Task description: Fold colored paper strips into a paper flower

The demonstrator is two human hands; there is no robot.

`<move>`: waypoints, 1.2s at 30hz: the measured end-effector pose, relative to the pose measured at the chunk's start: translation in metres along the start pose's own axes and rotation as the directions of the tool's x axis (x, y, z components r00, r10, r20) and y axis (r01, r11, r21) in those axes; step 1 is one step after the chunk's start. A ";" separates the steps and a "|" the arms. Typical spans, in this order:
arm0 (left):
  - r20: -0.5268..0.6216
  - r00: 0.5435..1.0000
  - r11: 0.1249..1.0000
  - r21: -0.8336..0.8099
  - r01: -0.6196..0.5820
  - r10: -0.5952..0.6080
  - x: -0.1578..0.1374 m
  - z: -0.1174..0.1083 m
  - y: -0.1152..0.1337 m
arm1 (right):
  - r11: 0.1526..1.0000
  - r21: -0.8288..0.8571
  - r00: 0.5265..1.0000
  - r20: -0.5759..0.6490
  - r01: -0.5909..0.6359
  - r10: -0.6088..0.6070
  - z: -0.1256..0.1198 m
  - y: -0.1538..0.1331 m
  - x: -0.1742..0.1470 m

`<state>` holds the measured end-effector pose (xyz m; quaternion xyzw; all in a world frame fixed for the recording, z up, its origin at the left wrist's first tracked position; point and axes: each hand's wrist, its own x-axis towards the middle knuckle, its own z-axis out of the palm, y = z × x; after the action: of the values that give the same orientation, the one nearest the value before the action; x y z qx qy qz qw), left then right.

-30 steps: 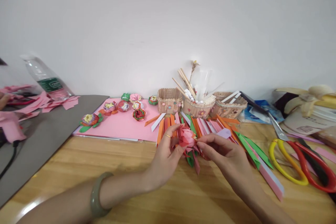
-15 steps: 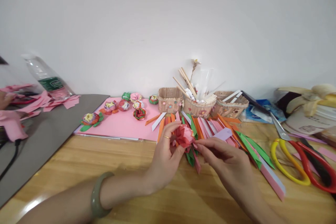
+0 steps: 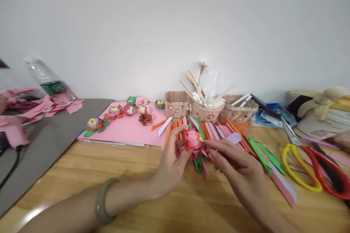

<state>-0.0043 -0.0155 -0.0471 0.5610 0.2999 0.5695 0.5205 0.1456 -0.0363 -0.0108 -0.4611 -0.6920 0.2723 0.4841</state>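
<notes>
My left hand (image 3: 172, 160), wearing a gold ring and a green bangle, pinches a pink-red paper flower (image 3: 192, 139) between thumb and fingers. To the right of the flower is my right hand (image 3: 240, 169), its index fingertip at the petals' edge and its thumb held apart below; I see nothing gripped in it. Beneath the flower lie green and pink folded paper pieces (image 3: 198, 164). Behind both hands spreads a row of coloured paper strips (image 3: 216, 131) in orange, pink, green and white.
Finished paper flowers (image 3: 115, 111) sit on pink paper sheets (image 3: 128, 131). Woven baskets (image 3: 177, 105) line the wall, one with sticks. Scissors (image 3: 303, 153) lie at right near a cap (image 3: 314, 125). On the left are a bottle (image 3: 53, 83), a pink glue gun (image 3: 13, 131) and another person's fingers.
The flower has turned slightly in my left hand, with its petals facing more to the right. My right thumb has moved away from the index finger and off the flower.
</notes>
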 end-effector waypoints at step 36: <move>0.082 0.995 0.998 0.020 0.063 -0.065 -0.001 0.000 0.004 | 0.956 0.072 0.957 0.086 -0.284 0.277 -0.005 -0.005 0.008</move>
<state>-0.0055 -0.0177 -0.0440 0.5788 0.3011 0.5262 0.5454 0.1472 -0.0317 -0.0018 -0.5233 -0.6252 0.3842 0.4332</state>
